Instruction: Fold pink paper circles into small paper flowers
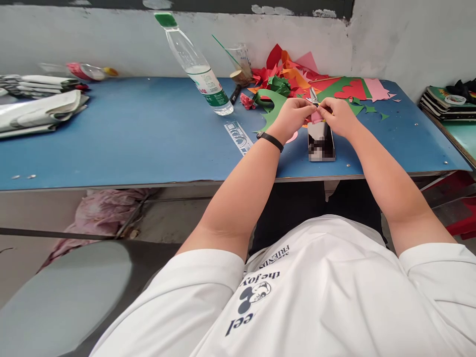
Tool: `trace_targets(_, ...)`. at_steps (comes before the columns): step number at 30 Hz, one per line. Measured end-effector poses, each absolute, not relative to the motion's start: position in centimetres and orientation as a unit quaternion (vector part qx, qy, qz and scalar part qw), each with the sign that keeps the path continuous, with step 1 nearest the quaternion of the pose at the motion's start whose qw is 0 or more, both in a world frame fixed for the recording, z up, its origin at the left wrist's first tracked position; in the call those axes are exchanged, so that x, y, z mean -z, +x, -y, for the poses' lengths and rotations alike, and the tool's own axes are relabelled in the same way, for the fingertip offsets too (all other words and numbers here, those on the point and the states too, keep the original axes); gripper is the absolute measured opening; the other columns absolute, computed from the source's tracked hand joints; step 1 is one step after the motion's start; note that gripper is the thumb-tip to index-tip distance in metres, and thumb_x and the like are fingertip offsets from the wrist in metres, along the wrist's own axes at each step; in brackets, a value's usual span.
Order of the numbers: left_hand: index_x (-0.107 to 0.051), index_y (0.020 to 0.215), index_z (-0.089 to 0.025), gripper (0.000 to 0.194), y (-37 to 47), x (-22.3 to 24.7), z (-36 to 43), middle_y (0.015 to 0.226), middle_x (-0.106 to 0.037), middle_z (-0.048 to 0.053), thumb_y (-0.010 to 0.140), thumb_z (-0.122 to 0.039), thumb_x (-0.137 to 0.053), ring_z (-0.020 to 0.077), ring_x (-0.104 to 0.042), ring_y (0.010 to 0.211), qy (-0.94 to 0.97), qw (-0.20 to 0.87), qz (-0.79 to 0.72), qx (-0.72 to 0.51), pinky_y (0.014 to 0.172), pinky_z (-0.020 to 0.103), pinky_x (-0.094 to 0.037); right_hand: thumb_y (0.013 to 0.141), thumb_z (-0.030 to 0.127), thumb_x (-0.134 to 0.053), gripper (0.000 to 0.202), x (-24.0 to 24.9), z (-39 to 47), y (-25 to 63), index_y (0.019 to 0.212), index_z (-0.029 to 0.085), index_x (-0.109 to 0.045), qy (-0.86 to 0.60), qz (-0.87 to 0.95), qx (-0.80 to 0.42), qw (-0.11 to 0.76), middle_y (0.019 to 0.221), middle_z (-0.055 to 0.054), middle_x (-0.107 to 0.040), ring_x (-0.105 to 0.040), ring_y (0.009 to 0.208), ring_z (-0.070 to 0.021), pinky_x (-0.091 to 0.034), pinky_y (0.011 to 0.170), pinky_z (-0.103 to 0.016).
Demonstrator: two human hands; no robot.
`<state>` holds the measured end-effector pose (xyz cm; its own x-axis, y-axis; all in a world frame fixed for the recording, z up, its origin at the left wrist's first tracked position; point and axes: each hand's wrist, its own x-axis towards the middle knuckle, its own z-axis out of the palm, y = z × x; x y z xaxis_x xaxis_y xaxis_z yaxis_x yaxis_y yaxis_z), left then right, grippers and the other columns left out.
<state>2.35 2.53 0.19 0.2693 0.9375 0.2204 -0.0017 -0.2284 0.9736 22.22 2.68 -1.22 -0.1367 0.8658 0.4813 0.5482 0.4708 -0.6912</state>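
My left hand (296, 113) and my right hand (337, 115) meet over the table, fingers pinched together. Between them is a small piece of pink paper (316, 117), partly covered by the fingers. Just beyond my fingertips show the silver blades of scissors (313, 94); whether they lie on the table or touch a hand I cannot tell. Below the hands lies a phone (322, 144) with a dark, reflective screen. A cut sheet of green paper (275, 105) is beside my left hand, with a red paper flower (247, 101) at its left.
A tall water bottle (208, 87) with a green cap stands left of a clear stencil ruler (239, 138). Red, orange and green paper scraps (286, 69) pile against the wall. Folded newspapers (40, 111) lie far left on the blue table (148, 134); books (446, 104) are stacked at right.
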Motion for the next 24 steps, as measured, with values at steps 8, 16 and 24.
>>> trace_targets(8,-0.066,0.078,-0.024,0.039,2.0,0.3,-3.2,0.081,-0.069,0.002,0.110,-0.012,-0.086,0.0171,-0.067,0.077,0.640,0.488,-0.363,-0.469,0.086,0.033,-0.065,0.119,0.039,-0.087,0.046,1.2,-2.7,22.1,0.085,0.029,-0.059,-0.485,0.749,-0.171,0.418,0.090,-0.005,-0.063,-0.063,0.098,-0.0326,-0.060,0.113,-0.054)
trace_targets(16,-0.065,0.079,-0.025,0.040,2.0,0.2,-3.1,0.080,-0.066,0.001,0.105,-0.013,-0.093,0.0195,-0.065,0.079,0.655,0.445,-0.383,-0.476,0.088,0.035,-0.066,0.116,0.042,-0.094,0.053,1.9,-3.6,22.1,0.084,0.028,-0.054,-0.477,0.747,-0.185,0.425,0.091,-0.004,-0.051,-0.062,0.103,-0.0335,-0.060,0.120,-0.057)
trace_targets(24,-0.070,0.081,-0.022,0.033,1.9,-0.3,-2.5,0.083,-0.069,0.001,0.103,-0.009,-0.091,0.0172,-0.066,0.079,0.636,0.484,-0.369,-0.474,0.086,0.032,-0.065,0.116,0.040,-0.093,0.051,2.0,-3.7,22.1,0.084,0.028,-0.055,-0.488,0.735,-0.182,0.434,0.095,-0.006,-0.054,-0.063,0.105,-0.0333,-0.062,0.122,-0.059)
